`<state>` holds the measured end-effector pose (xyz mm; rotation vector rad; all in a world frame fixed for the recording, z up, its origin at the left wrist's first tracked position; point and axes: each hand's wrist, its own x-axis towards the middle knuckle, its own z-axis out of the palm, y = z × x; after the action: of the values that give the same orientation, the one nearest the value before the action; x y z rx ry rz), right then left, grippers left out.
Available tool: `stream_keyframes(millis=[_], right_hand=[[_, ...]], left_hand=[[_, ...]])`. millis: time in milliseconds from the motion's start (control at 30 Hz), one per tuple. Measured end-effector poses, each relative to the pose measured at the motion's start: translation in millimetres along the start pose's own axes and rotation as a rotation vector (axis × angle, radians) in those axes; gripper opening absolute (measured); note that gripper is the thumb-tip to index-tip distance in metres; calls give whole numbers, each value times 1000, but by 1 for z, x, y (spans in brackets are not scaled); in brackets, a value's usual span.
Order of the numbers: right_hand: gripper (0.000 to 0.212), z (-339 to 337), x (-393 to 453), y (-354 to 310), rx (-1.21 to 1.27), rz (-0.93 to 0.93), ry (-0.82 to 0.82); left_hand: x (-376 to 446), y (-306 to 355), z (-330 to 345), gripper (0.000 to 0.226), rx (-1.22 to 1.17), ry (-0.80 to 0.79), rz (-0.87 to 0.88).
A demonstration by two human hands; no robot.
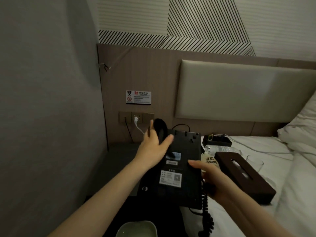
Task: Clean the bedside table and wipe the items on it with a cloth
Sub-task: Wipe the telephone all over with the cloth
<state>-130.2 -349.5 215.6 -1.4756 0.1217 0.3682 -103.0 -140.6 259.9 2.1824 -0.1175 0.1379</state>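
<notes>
- Telephone [172,168] held underside up, long axis running 12 to 6, over the near edge of the bedside table [119,156].
- Left hand [153,147] at its 11 o'clock corner, fingers clamped on the handset [160,129].
- Right hand [210,177] at 3 o'clock, gripping the side edge.
- No cloth visible; neither hand free to wipe.

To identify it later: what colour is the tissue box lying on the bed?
Dark brown; the tissue box shows in the head view.
</notes>
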Motion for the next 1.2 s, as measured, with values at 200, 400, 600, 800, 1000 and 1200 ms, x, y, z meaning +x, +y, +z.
stream_keyframes(millis=[200, 400, 600, 800, 1000, 1200], right_hand=[[70, 2, 3, 2, 69, 22, 94], [65, 11, -3, 6, 50, -6, 57], [67, 20, -12, 9, 18, -53, 56], [62, 21, -12, 4, 4, -97, 83], [42, 32, -7, 6, 20, -81, 91], [43, 27, -11, 7, 60, -75, 105]], left_hand=[[-22, -17, 22, 64, 407, -31, 284], [-17, -19, 29, 50, 698, 82, 566], [20, -15, 2, 54, 482, 89, 301], [7, -9, 16, 53, 477, 248, 383], [-18, 6, 55, 53, 486, 166, 569], [-1, -7, 35, 51, 610, 115, 578]])
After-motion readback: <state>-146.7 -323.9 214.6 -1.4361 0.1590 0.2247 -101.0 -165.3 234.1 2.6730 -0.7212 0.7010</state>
